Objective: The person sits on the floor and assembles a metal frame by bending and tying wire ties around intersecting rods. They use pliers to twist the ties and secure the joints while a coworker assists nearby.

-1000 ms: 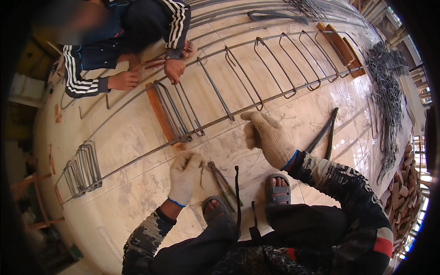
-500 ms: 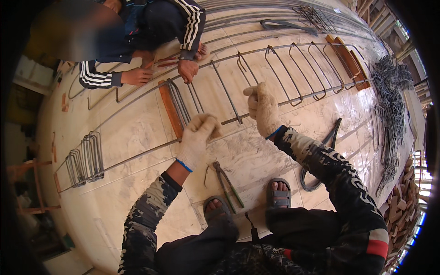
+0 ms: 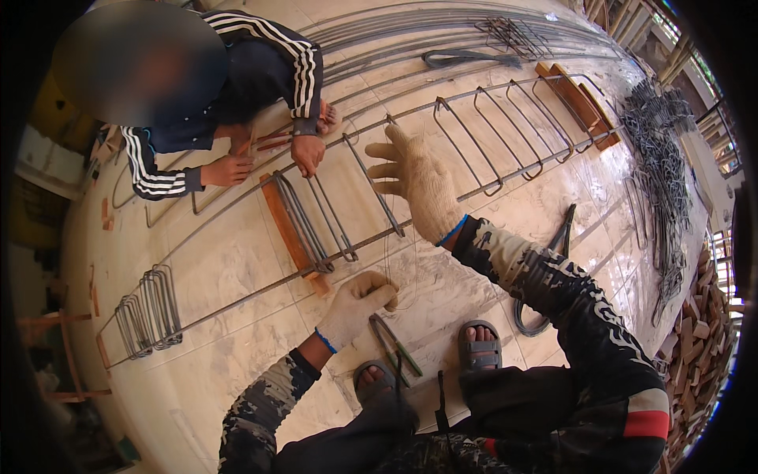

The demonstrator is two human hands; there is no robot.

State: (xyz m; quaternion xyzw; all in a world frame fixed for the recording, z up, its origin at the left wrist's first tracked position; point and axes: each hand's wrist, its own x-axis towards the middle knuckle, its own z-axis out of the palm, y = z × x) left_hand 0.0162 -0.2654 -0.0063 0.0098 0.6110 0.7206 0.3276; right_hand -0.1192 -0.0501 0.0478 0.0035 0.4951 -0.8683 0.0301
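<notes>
By the cage (image 3: pixel 371 181), left hand (image 3: pixel 362 302) seems to pinch wire (image 3: pixel 415 267), likely springy, best held by its end; right hand (image 3: pixel 418 183) splayed.

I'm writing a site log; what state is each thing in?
Right hand: gloved, open, fingers spread
Left hand: gloved, fingers bent together
Rebar frame: resting on wooden blocks
Left-end stirrups: bunched together
Pliers: lying flat, handles apart
Dark wire bundle: folded
Co-worker's hand at the frame: closed
Scrap wood: heaped
</notes>
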